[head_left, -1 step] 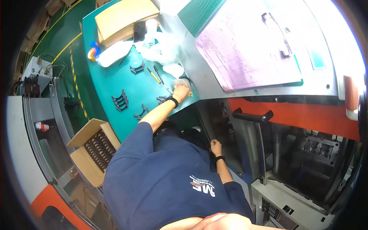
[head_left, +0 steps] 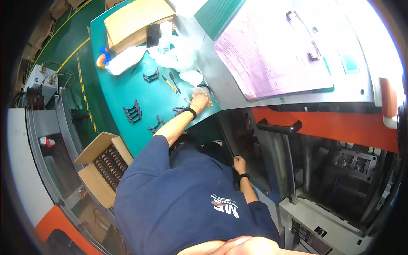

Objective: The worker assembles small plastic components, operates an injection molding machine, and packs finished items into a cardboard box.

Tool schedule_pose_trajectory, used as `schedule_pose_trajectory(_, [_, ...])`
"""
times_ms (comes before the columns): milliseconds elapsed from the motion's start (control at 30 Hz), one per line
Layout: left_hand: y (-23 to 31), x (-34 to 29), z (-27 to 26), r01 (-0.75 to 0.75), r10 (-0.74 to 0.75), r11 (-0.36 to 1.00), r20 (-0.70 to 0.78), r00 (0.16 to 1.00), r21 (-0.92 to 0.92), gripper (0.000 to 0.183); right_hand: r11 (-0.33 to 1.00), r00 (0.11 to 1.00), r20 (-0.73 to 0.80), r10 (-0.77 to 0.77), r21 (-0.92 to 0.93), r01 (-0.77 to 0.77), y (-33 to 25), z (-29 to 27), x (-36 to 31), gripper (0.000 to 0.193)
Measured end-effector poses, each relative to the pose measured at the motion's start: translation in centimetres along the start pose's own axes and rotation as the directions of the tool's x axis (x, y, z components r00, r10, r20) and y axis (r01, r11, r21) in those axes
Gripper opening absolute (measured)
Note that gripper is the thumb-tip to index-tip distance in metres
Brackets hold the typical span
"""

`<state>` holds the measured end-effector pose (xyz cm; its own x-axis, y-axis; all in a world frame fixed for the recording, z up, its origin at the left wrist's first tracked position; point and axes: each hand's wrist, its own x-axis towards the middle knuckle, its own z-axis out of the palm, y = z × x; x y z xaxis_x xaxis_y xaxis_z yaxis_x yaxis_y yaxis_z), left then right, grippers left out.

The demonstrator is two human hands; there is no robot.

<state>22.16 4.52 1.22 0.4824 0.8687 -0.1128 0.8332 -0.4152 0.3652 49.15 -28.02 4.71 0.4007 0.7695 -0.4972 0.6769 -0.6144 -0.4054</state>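
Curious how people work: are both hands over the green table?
No, the left hand is over the green table, the right hand beyond its edge.

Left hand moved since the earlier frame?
No. The left hand shows no clear shift in any direction against the corner of the green table.

Left hand (head_left: 199,102): fingertips hidden, grip unclear. Gold bits (head_left: 210,103) beside it too small to identify. Pink sheet (head_left: 265,59) unreadably blurred. Right hand (head_left: 239,162): palm hidden.
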Motion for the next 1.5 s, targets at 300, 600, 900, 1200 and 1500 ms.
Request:
schedule_pose_trajectory(300, [0.3, -1.3, -2.2, -0.068, 0.063, 0.997, -0.142, 0.988, -0.033, 0.017, 0.994, 0.998, -0.032, 0.045, 0.1, -0.041, 2.9, 1.8, 0.0, 0.021])
schedule_pose_trajectory(600, [5.1, -4.3, -8.7, -0.225, 0.15, 0.956, -0.344, 0.927, -0.188, 0.013, 0.789, 0.972, 0.232, -0.039, 0.604, -0.113, -2.3, -2.5, 2.0, 0.025])
schedule_pose_trajectory(900, [27.7, -8.0, -16.7, -0.91, 0.891, 0.383, -0.198, 0.41, -0.162, 0.022, -0.213, 0.817, 0.31, -0.487, 0.865, -0.455, -10.2, -14.8, -1.2, 0.046])
schedule_pose_trajectory(1200, [43.6, -4.4, -18.2, -0.906, 0.997, 0.058, -0.022, 0.074, -0.419, 0.014, -0.854, 0.968, -0.162, -0.191, 0.513, -0.083, -2.7, -20.3, -6.2, 0.029])
schedule_pose_trajectory(1500, [65.9, 0.0, -23.1, -0.836, 0.828, 0.052, -0.445, 0.342, -0.547, 0.016, -0.737, 0.846, -0.496, 0.194, 0.495, 0.46, 4.5, -35.0, -12.3, 0.059])
